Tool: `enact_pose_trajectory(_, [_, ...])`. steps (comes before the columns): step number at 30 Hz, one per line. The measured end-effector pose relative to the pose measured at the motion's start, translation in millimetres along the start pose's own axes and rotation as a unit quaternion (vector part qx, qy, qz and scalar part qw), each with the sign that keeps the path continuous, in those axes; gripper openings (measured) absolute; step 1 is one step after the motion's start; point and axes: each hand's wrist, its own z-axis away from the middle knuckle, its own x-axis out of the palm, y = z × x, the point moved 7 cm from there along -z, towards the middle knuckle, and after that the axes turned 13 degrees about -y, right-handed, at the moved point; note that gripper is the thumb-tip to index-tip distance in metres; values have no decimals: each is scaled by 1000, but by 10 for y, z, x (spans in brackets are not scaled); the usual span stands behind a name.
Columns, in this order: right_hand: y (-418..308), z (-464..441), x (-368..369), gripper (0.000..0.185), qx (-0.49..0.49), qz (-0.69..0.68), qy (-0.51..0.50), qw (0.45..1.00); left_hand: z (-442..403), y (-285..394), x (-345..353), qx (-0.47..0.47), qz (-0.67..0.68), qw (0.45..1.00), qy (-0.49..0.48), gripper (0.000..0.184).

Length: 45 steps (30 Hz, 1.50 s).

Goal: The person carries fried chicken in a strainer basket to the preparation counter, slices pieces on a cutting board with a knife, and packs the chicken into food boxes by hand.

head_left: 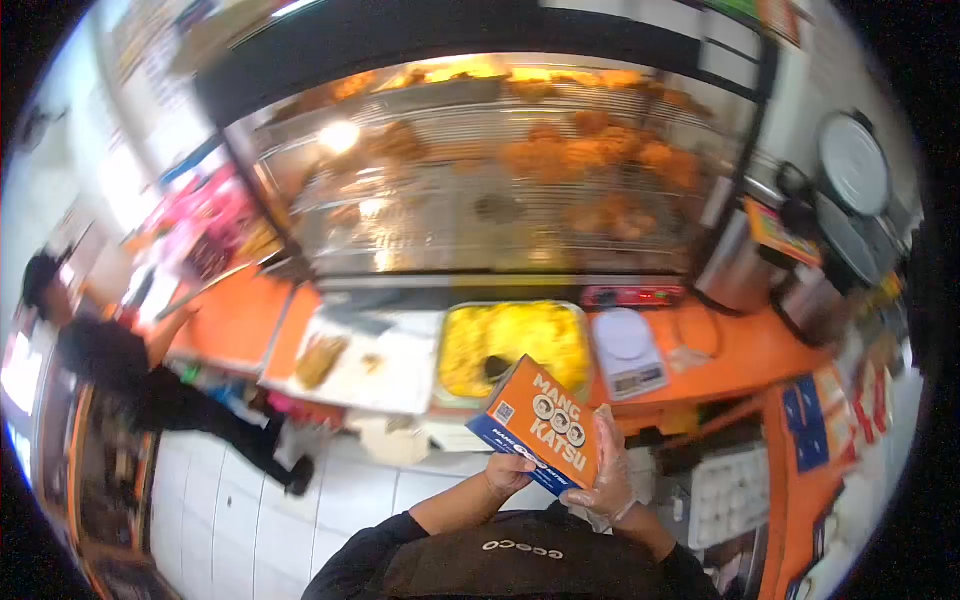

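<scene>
At far left, a co-worker in dark clothing and cap is seen, blurred; a long tool is extended above the left end of the orange counter, its grip not resolved. Along the back edge, a lit display cabinet is occupied by fried food, single pieces smeared by glare and motion. Toward the counter's front edge, a browned piece is lying near the left edge of a white board. To its right, a metal tray is filled with yellow food; its front right corner is hidden by an orange-and-blue box, as is part of a dark object in the tray.

The box is held tilted in front of the counter's front edge; contact with the tray cannot be judged. Its blue side is gripped at the lower edge by the left hand, thumb visible, remaining fingers mostly hidden. The right edge is clasped by the right hand, in a clear glove, fingers curved closely along it; the box's underside is unseen. "MANG" and "KATSU" are legible.

Right of the tray, a scale is placed, its display unreadable. Metal pots are stood near the back right corner, partly covered by other items.
</scene>
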Motion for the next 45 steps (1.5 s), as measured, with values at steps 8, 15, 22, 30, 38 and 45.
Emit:
enact_pose_trajectory(8, [-969,-781,1805,61,-17,-93,-329,939,2223,1472,-62,248,-99,951,157,65])
enact_pose_trajectory(15, [-1527,-1422,3032,44,150,-424,-389,804,3426,2038,35,425,-51,902,56,80])
enact_pose_trajectory(22, [-2065,-1693,3623,49,-28,-488,-444,751,3750,2484,-311,513,-49,850,110,81])
enact_pose_trajectory(30, [-1517,-3576,3528,108,0,232,-227,946,3768,3554,-783,555,-74,816,143,81])
enact_pose_trajectory(38, [-1516,-3829,4199,111,49,381,-323,865,3557,4232,-1011,594,-93,781,169,81])
enact_pose_trajectory(45, [-1369,-4072,4287,83,61,276,-321,904,3337,4576,-1147,508,-101,840,160,69])
